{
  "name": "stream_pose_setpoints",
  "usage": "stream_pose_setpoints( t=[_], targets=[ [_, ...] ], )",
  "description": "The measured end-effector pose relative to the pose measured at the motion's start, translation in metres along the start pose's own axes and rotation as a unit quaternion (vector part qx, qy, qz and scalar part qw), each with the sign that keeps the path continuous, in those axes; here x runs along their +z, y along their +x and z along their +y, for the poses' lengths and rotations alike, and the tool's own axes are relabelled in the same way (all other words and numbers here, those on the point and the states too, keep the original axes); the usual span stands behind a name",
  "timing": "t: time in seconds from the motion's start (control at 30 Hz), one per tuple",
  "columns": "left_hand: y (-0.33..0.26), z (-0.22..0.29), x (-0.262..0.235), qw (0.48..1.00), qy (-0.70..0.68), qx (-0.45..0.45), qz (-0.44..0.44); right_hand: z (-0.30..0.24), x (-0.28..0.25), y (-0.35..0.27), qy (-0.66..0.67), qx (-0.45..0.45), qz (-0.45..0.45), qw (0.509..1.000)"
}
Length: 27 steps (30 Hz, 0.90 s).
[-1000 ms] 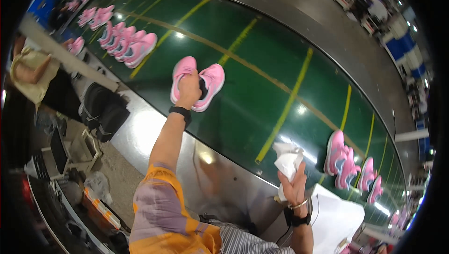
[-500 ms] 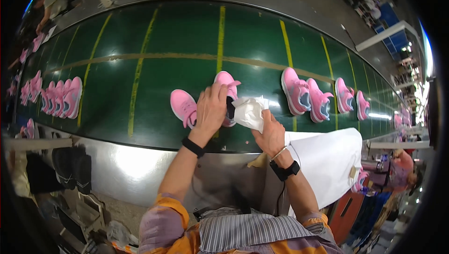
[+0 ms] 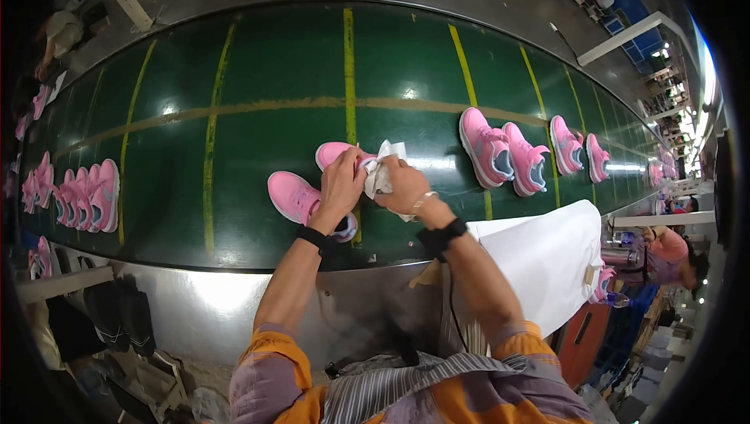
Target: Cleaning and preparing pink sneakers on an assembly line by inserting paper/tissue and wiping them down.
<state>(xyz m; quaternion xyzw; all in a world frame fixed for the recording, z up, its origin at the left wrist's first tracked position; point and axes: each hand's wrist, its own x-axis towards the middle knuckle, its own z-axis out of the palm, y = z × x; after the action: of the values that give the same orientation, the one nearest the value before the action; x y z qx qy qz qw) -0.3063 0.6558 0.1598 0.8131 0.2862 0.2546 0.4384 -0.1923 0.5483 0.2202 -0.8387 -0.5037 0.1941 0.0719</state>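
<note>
Over the green belt (image 3: 273,57), left to right: a pink shoe (image 3: 291,194) lies slanted, partly behind my left hand (image 3: 342,186). That hand covers a second shoe (image 3: 332,154); pinching or merely resting, I can't tell. White paper (image 3: 375,180) is clamped in my right hand (image 3: 402,186). Best steady the shoe, keeping the paper loosely bunched. My hands hide its mouth.

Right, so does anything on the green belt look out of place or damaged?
Nothing looks clearly spilled or damaged. One small oddity: a pink speck on the belt, near the person's side and apart from the shoes, too small to identify. The paper is crumpled, but the right hand holds it.
</note>
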Motion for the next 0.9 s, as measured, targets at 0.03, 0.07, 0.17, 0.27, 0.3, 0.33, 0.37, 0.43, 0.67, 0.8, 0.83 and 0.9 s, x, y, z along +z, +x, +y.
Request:
stream_pose_setpoints(
  t=[0.03,0.07,0.17,0.27,0.3,0.33,0.37,0.43,0.67,0.8,0.83,0.9],
  targets=[
    [0.002,0.000,0.002,1.000,0.004,0.011,-0.003,0.005,-0.001,0.000,0.011,-0.026,-0.019,0.999],
    [0.006,0.001,0.004,0.999,0.002,0.034,0.005,0.009,-0.001,0.004,0.012,-0.042,-0.045,0.998],
    [0.017,0.002,0.012,0.997,0.013,0.078,0.008,0.013,0.001,0.025,-0.073,-0.056,-0.119,0.989],
    [0.025,0.002,0.015,0.998,0.027,0.053,0.009,0.023,0.001,0.039,-0.025,-0.100,-0.126,0.987],
    [0.026,0.000,0.014,0.998,0.034,0.052,0.019,0.028,0.002,0.040,0.036,-0.117,-0.117,0.986],
    [0.027,0.000,0.014,0.998,0.040,0.051,0.007,0.034,0.004,0.035,0.088,-0.123,-0.117,0.982],
    [0.028,-0.002,0.014,0.999,0.044,0.025,0.009,0.041,0.007,0.030,0.166,-0.185,-0.099,0.964],
    [0.028,-0.003,0.016,0.998,0.026,0.053,0.000,0.049,0.021,0.022,0.178,-0.228,-0.033,0.957],
    [0.033,-0.003,0.031,0.992,0.116,0.044,0.000,0.052,0.049,0.037,0.090,-0.172,-0.079,0.978],
    [0.034,-0.003,0.029,0.989,0.146,0.018,-0.021,0.074,0.019,0.010,0.170,-0.250,-0.074,0.950],
    [0.033,-0.002,0.028,0.992,0.127,0.019,-0.016,0.075,0.016,0.007,0.160,-0.251,-0.050,0.953],
    [0.031,0.000,0.028,0.995,0.096,0.013,-0.019,0.074,0.016,0.004,0.138,-0.241,-0.042,0.960]
  ],
)
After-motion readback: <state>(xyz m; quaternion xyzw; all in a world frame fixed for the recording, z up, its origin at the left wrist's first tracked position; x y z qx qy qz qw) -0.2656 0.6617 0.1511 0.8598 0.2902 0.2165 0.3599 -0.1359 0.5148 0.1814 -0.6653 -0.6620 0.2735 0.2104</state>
